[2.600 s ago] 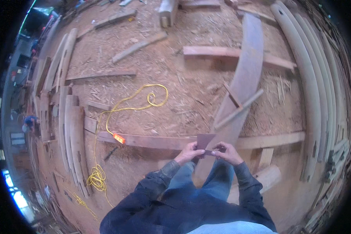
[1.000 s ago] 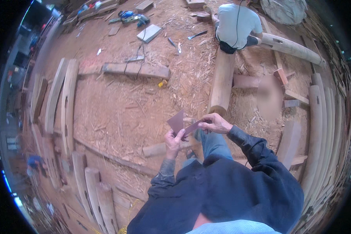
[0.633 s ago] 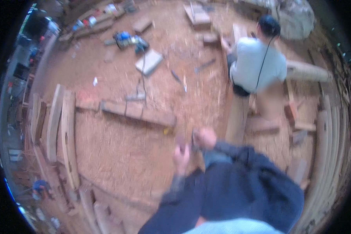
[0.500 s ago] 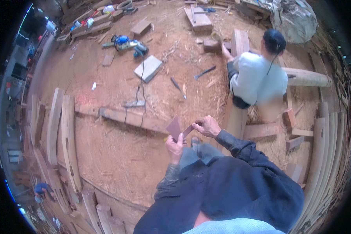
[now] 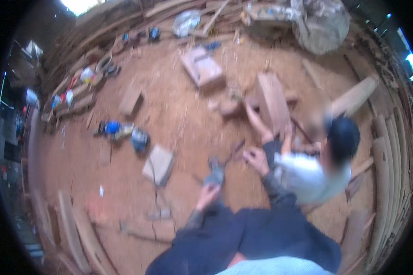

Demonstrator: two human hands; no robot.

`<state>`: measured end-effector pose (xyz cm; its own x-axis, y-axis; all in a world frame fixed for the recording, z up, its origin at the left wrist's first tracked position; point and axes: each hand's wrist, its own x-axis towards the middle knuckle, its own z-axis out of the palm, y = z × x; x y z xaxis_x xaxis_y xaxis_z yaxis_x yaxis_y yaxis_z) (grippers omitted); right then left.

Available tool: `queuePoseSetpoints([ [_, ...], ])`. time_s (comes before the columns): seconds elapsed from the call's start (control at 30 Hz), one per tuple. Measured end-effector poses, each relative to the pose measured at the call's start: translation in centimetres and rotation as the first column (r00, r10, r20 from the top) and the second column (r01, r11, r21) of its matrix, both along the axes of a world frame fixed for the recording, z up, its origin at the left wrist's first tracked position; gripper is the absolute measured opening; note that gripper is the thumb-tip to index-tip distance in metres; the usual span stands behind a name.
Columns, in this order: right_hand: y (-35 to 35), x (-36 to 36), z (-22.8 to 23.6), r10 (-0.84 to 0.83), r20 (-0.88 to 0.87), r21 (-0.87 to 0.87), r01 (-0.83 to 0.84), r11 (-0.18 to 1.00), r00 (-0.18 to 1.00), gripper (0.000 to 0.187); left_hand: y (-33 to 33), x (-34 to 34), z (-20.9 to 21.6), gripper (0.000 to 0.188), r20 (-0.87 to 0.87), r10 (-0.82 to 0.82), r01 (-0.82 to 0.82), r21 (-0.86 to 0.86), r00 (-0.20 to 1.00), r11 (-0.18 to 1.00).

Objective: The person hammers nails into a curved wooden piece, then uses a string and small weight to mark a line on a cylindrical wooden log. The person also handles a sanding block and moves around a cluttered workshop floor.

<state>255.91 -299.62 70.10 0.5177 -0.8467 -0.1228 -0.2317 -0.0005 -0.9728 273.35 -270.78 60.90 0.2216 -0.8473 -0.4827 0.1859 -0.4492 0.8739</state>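
Observation:
Everything near my hands is smeared by motion. My right hand (image 5: 256,160) is held out in front of me, closed at the fingertips on a small reddish-brown strip of sandpaper (image 5: 237,147). Lower and to the left, my left hand (image 5: 208,194) is by my knee, just above my foot (image 5: 214,174). Its fingers are too blurred to read, and no sheet shows clearly in it. Close to my right arm, a co-worker in a white shirt (image 5: 298,174) bends forward with both arms at a squared timber (image 5: 273,101).
A pale block (image 5: 158,164) with a cord across it lies left of my feet, near a blue power tool (image 5: 111,128). Farther off are a thick plank (image 5: 201,68) and a wood block (image 5: 131,101). Long timbers (image 5: 383,174) line the right side; a round log (image 5: 355,96) lies beyond the co-worker.
My view has swung up and toward the co-worker. My hands have moved apart, and the larger sheet seen at my left hand no longer shows. The co-worker has bent over the timber.

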Motion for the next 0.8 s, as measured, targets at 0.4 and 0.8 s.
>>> queuePoseSetpoints([
  [0.4,-31.6,13.5,-4.8,-0.386,-0.097,0.500,0.380,0.778,0.918,0.015,-33.1,34.1,15.6,0.027,0.200,0.385,-0.395,0.012,0.901,0.919],
  [0.8,-61.6,34.3,-7.7,-0.432,0.138,0.723,0.207,0.659,0.891,0.017,-76.9,35.7,8.1,0.040,-0.540,0.299,-0.158,0.292,0.787,0.943],
])
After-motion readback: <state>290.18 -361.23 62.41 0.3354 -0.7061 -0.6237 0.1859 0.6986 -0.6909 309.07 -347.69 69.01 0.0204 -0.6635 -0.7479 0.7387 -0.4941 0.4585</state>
